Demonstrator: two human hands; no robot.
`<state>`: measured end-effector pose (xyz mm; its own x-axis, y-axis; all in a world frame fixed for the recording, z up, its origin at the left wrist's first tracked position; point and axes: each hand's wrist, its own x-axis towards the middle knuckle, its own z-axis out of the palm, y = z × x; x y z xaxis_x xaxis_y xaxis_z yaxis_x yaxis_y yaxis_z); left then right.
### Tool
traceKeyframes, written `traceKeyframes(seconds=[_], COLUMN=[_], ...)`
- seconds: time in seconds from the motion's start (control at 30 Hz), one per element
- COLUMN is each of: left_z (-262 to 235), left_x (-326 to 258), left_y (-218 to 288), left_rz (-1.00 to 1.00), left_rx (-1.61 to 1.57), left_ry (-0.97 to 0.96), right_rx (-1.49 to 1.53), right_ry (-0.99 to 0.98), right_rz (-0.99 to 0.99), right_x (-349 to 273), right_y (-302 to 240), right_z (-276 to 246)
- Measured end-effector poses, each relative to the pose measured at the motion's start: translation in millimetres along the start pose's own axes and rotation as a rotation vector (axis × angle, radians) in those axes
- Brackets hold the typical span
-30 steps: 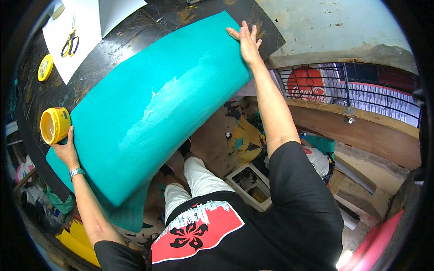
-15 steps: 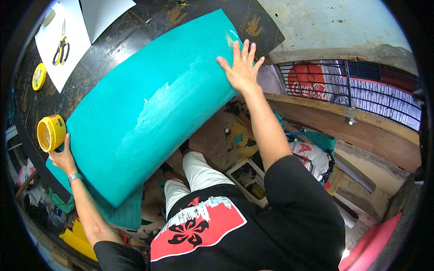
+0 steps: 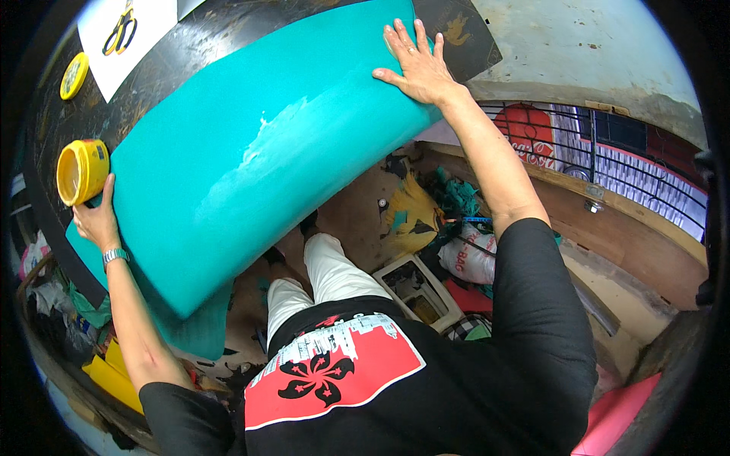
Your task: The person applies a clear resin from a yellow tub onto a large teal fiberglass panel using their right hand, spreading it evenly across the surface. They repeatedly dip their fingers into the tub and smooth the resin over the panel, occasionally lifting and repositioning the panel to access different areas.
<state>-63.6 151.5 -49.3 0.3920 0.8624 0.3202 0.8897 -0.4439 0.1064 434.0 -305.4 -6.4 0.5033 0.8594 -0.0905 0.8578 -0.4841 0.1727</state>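
A large teal sheet [image 3: 220, 114] lies across the black table, its near side curving down over the edge. A pale, wet-looking smear [image 3: 262, 140] runs along its middle. Flat on the sheet's far right end is my right hand [image 3: 422, 68], fingers spread and nothing held. At the sheet's left end, my left hand [image 3: 97, 222] is around the lower part of an open yellow tub [image 3: 93, 163], thumb up along its side. The tub hides most of those fingers. The tub's mouth faces left, and its inside looks pale.
A yellow lid [image 3: 74, 76] and yellow-and-black scissors [image 3: 120, 32] on white paper [image 3: 144, 45] are at the far left of the black table [image 3: 182, 57]. Below are teal scraps [image 3: 460, 196], a white plastic bag [image 3: 465, 254] and a pale box [image 3: 411, 281]. A barred window [image 3: 585, 144] stands right.
My right hand has moved farther up the sheet's right end, covering a pale patch seen there before. My left hand stays at the tub. The whole view has shifted.
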Motion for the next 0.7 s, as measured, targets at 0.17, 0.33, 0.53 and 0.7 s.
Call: traceKeyframes(seconds=[0.17, 0.33, 0.53, 0.7], left_z=[-6, -16, -18, -17], left_x=[0, -1, -6, -6], left_y=[12, 22, 32, 35], left_rz=[-0.007, -0.006, -0.027, -0.033], left_rx=[0.017, -0.003, -0.026, -0.074], left_ry=[0.005, -0.040, -0.015, 0.009], right_rx=[0.069, 0.129, 0.142, 0.309], right_ry=[0.022, 0.011, -0.022, -0.030], right_rz=[-0.108, -0.185, -0.213, -0.235], right_x=[-3, -6, -17, -31], right_y=[-44, -108, -188, -282], right_z=[-10, -26, -46, -60])
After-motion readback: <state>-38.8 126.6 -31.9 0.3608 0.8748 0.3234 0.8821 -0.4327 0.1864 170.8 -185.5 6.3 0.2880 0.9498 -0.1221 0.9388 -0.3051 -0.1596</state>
